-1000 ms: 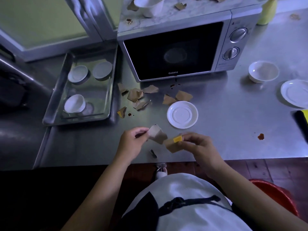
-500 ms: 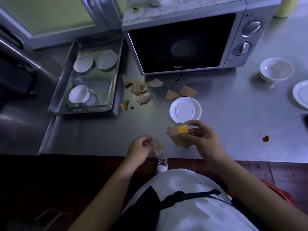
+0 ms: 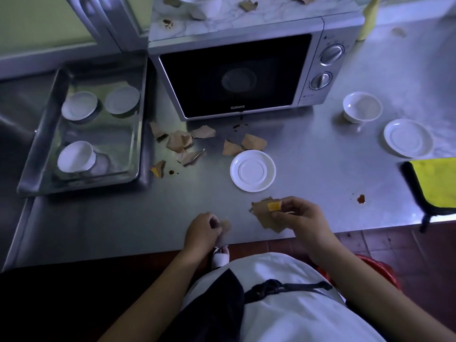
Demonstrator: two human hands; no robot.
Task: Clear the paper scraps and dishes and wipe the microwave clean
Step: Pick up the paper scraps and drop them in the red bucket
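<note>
Left hand (image 3: 202,229) at the worktop's (image 3: 123,218) front edge, fingers curled, pinching a small, blurred scrap (image 3: 225,225). Right hand (image 3: 299,218) near it, pinching a bundle (image 3: 264,215) of brown paper with a yellow piece. Loose scraps (image 3: 180,141) lie before the microwave (image 3: 237,77) at the back edge. Saucer (image 3: 253,170) mid-worktop. Tray (image 3: 40,137) at the left edge holds three dishes (image 3: 79,106).

Both bare forearms reach forward, side by side. The left hand (image 3: 201,230) is curled, fingers pinching a small scrap (image 3: 225,225). The right hand (image 3: 302,215) sits a little higher, thumb and fingers gripping a brown paper piece (image 3: 264,214).
</note>
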